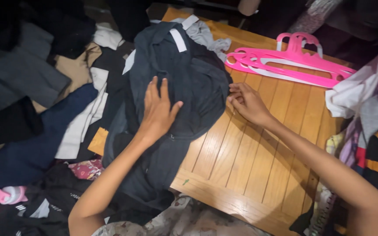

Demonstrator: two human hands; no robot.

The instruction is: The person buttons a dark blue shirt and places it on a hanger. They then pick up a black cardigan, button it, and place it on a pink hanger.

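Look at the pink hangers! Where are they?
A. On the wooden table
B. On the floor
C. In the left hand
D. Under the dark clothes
A: the pink hangers lie flat on the wooden table, past the right hand and apart from both hands.

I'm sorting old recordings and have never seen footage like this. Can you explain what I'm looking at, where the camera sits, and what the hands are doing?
There is one picture, taken by a camera worn on a person's head and looking down at their own two bare hands. No machine is involved. The left hand lies flat, fingers spread, on a dark garment draped over the edge of a wooden table. The right hand pinches that garment's edge with its fingertips. Further back on the table lie pink hangers in a stack, and a grey piece of clothing sits behind the dark one. To the left is a loose pile of clothes; more striped fabric hangs at the right.
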